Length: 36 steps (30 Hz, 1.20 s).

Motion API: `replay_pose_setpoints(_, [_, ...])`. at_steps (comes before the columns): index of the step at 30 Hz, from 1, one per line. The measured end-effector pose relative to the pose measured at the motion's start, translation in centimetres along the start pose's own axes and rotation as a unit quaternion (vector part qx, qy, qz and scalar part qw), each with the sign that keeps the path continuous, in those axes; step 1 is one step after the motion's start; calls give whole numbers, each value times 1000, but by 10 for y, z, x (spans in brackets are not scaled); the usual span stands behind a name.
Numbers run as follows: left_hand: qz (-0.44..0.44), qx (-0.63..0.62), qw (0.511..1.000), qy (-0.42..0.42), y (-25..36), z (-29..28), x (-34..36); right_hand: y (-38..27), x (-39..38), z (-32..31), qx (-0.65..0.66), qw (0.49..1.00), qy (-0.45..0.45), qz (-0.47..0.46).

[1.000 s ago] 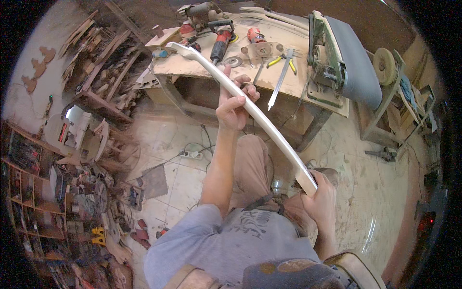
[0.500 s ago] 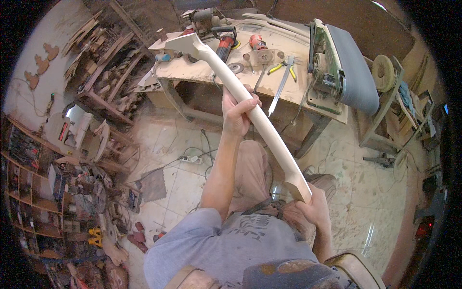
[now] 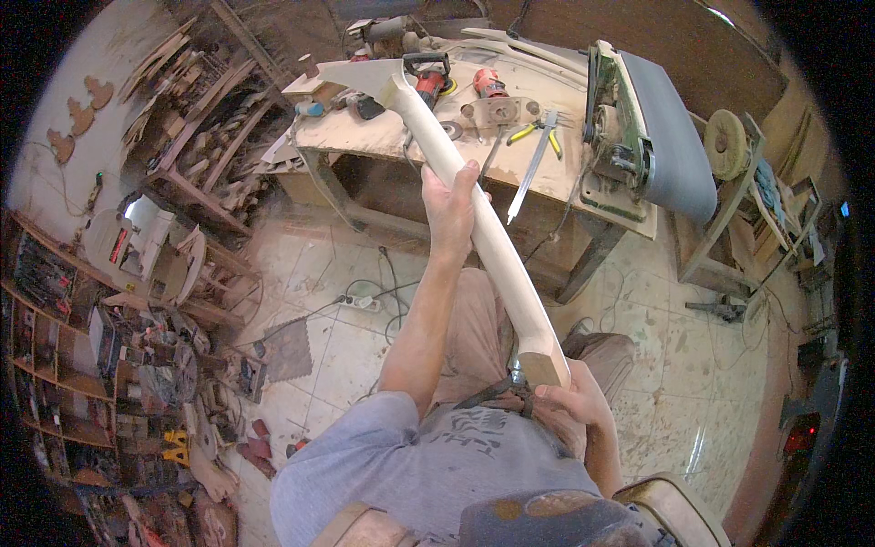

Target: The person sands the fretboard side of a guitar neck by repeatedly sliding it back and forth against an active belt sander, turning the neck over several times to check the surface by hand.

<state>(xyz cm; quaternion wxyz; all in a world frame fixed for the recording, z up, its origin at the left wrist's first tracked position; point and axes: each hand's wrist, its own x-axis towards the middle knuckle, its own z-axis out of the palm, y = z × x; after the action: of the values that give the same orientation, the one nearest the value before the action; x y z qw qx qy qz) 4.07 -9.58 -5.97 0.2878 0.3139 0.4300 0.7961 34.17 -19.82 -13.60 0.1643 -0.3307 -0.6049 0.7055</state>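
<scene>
Wooden neck point(image 3: 497, 242) past workbench edge point(image 3: 365, 149)

Two-handed grip, staggered.
Left arm point(image 3: 415, 333) extended forward, left hand point(image 3: 450, 208) curled closed; right hand point(image 3: 583, 397) (the lower one) gripping nearer the body.

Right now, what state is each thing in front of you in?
Long pale wooden piece: held slanting, in both hands
Left hand: gripping its upper half
Right hand: gripping its near end
Workbench: dusty, bearing tools
Yellow-handled pliers: handles spread open
Belt sander: upright; running or stopped, cannot tell
Power strip: on the floor
</scene>
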Motion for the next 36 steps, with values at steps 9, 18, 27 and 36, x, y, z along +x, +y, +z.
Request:
replay_pose_setpoints(9, [-8, 22, 999, 34, -4, -1, 11, 6, 4, -6, 127, 990, -63, 14])
replay_pose_setpoints(18, [-75, -273, 958, -46, -3, 7, 25, -3, 6, -26, 178, 980, -82, 38])
replay_pose_setpoints(27, [-106, -320, 932, -132, -3, 11, 14, 2, 13, -22, 145, 988, -54, -24])
replay_pose_setpoints(36, [-121, -312, 941, -53, 6, 32, 29, -76, -11, -32, -119, 988, 58, -79])
